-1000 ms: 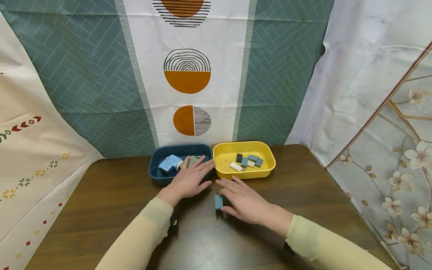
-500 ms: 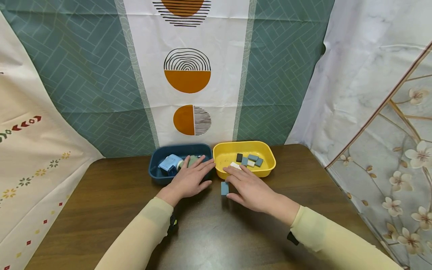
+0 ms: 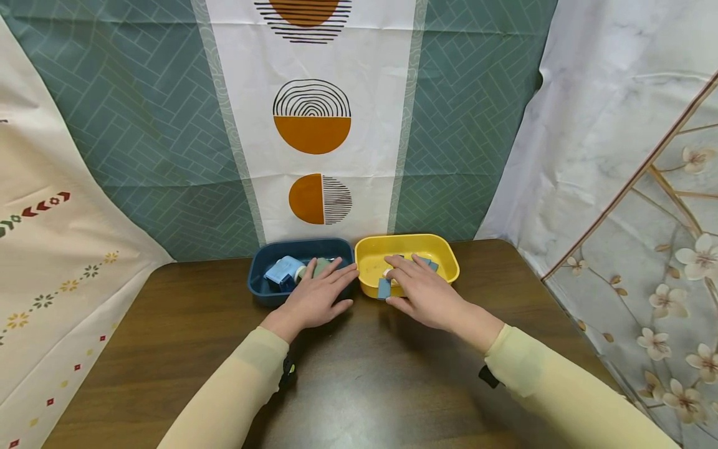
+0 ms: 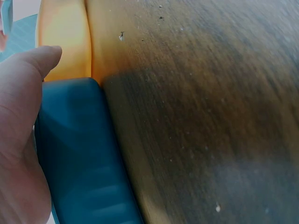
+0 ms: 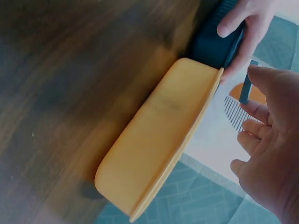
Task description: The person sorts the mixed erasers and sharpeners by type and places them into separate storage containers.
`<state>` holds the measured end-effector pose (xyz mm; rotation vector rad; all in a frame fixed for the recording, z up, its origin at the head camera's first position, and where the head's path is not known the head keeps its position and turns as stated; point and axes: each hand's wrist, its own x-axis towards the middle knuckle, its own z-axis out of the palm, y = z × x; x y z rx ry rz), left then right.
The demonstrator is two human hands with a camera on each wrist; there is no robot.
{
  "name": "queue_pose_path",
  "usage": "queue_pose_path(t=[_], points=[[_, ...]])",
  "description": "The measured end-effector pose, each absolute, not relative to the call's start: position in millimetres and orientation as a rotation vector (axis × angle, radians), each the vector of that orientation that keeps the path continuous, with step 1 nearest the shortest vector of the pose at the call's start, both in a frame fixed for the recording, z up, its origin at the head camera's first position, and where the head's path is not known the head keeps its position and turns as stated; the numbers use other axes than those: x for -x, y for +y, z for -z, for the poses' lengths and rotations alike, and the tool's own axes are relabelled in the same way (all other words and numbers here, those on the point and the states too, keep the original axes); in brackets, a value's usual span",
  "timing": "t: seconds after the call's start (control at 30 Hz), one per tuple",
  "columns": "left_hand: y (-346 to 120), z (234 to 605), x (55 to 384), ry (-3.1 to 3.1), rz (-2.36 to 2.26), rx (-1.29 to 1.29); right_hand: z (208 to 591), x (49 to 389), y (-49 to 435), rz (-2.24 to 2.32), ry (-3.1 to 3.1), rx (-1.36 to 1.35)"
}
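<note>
My right hand (image 3: 429,299) pinches a small blue-grey rectangular block (image 3: 384,289) between thumb and fingers, over the front rim of the yellow bin (image 3: 449,288). In the right wrist view the block (image 5: 249,84) appears edge-on, thin and dark, above the bin's rim. My left hand (image 3: 314,299) lies with fingers spread over the dark blue bin (image 3: 259,298), its fingertips near where the two bins meet. From the left wrist, the thumb shows beside the blue bin's outer wall (image 4: 84,154). Several small blocks inside the yellow bin are partly hidden behind my right hand.
Inside the blue bin lie a light blue packet (image 3: 284,268), a small dark blue item (image 3: 287,284) and a green item (image 3: 322,267), partly covered by the left hand. Both bins stand side by side at the back of the brown wooden table (image 3: 359,386), before a hanging patterned cloth (image 3: 460,125).
My right hand has carried the blue-grey block forward and slightly right, from above the table to the yellow bin's front rim. The left hand has stayed in place.
</note>
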<state>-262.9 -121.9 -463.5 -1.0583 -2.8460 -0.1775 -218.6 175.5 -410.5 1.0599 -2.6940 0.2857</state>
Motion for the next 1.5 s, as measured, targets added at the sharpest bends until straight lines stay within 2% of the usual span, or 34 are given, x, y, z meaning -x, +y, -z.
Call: queue_pose_path(t=[1.03, 1.5], points=[[-122.3, 463.5, 263.4, -2.860, 0.193, 1.062, 404.1, 272.9, 184.4, -0.261, -2.823, -0.789], [-121.9, 463.1, 263.4, -2.867, 0.199, 1.053, 408.8, 285.0, 187.7, -0.292, -2.872, -0.710]])
